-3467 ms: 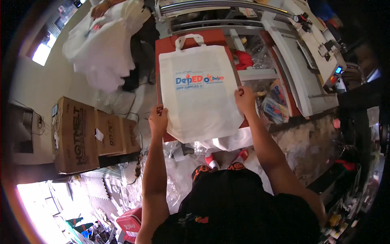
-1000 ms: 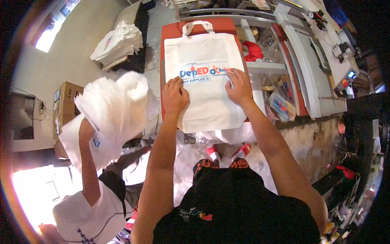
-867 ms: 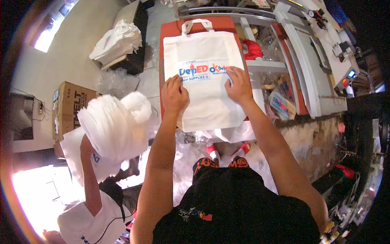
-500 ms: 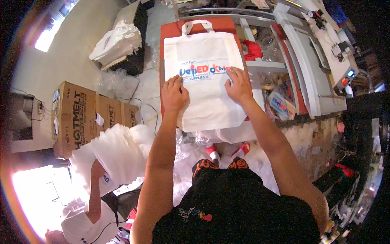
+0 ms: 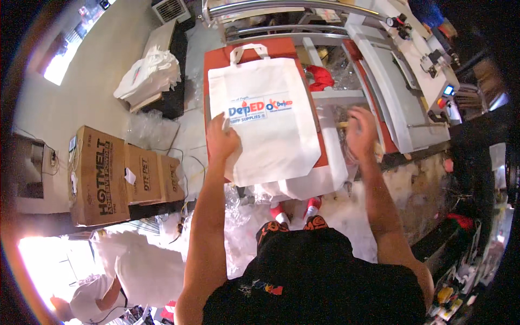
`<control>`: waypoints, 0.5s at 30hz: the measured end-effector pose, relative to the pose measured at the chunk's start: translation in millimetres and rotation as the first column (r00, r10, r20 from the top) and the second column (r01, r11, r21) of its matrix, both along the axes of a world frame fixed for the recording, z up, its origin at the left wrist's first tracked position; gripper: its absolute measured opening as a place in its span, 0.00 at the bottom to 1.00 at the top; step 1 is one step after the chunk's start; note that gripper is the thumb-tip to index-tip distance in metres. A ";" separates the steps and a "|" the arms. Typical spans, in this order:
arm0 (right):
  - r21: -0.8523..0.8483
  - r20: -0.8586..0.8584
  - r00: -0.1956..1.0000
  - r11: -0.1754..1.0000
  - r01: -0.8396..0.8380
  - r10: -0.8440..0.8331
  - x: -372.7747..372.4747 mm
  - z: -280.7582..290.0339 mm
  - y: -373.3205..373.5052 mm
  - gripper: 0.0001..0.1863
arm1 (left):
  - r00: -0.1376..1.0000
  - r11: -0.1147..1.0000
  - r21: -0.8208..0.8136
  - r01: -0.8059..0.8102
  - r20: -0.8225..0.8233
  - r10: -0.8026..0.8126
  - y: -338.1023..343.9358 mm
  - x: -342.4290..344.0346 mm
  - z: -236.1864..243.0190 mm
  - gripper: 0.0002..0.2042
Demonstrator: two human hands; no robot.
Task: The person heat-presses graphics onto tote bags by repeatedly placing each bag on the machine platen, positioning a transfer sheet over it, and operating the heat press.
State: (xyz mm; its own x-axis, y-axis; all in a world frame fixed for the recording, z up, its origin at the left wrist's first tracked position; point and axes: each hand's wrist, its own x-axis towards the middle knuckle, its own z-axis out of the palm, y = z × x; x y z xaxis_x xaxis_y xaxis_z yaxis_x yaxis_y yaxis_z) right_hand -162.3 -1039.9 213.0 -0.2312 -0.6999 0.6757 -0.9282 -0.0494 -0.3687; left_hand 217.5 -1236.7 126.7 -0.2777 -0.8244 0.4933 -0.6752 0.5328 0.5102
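Note:
A white tote bag [image 5: 265, 146] with a blue and red print lies flat on the red platen [image 5: 303, 59] in front of me, its handle loop toward the far end. My left hand [image 5: 222, 140] is at the bag's left edge beside the print, its fingers bent and the thumb apart, holding nothing that I can see. Off the bag to the right, my right hand [image 5: 361, 132] hangs over the machine frame. Blur there hides whether its fingers touch or hold anything.
A heat press with pale metal parts [image 5: 387, 92] and a control box [image 5: 445, 97] stands at the right. White bags are piled [image 5: 149, 73] on a dark table at far left, above cardboard boxes [image 5: 100, 173]. At lower left, another person handles white bags [image 5: 149, 271].
My right hand has left the print and moved right, off the bag. The left hand stays at the bag's left edge. The view has shifted slightly, and the other person's bags have moved lower.

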 end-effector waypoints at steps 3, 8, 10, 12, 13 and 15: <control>-0.076 -0.058 0.976 0.976 0.204 -0.209 -109.8 8.5 69.7 0.12 | 0.906 0.947 0.301 0.115 -0.422 0.024 -15.3 31.2 5.5 0.21; -0.037 -0.525 0.617 0.740 0.672 -0.587 -245.8 60.5 128.9 0.23 | 0.884 0.944 0.322 -0.071 -0.419 0.209 34.6 100.4 15.1 0.18; 0.034 -0.562 0.580 0.684 0.729 -0.590 -268.8 67.4 126.1 0.25 | 0.904 0.902 0.392 -0.179 -0.296 0.308 72.3 120.3 6.1 0.17; 0.274 -0.581 0.591 0.550 0.789 -0.560 -307.3 68.1 133.8 0.32 | 0.917 0.828 0.503 -0.248 -0.153 0.368 112.4 136.0 -16.5 0.16; 0.278 -0.572 0.604 0.561 0.780 -0.555 -307.3 67.1 123.0 0.32 | 0.919 0.787 0.543 -0.291 -0.069 0.388 134.0 155.9 -36.7 0.15; 0.505 -0.530 0.609 0.357 0.786 -0.590 -290.1 66.3 91.8 0.34 | 0.914 0.824 0.400 -0.401 0.225 0.336 192.7 226.0 -96.1 0.14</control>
State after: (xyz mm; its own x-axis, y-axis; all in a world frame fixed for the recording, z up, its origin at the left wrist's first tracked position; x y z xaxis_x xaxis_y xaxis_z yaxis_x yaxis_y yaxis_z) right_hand -452.4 -948.0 279.2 -0.7642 -0.6031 0.2288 -0.5641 0.7969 0.2163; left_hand 443.5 -1044.0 30.6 0.0518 -0.9976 0.0461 -0.8574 -0.0207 0.5142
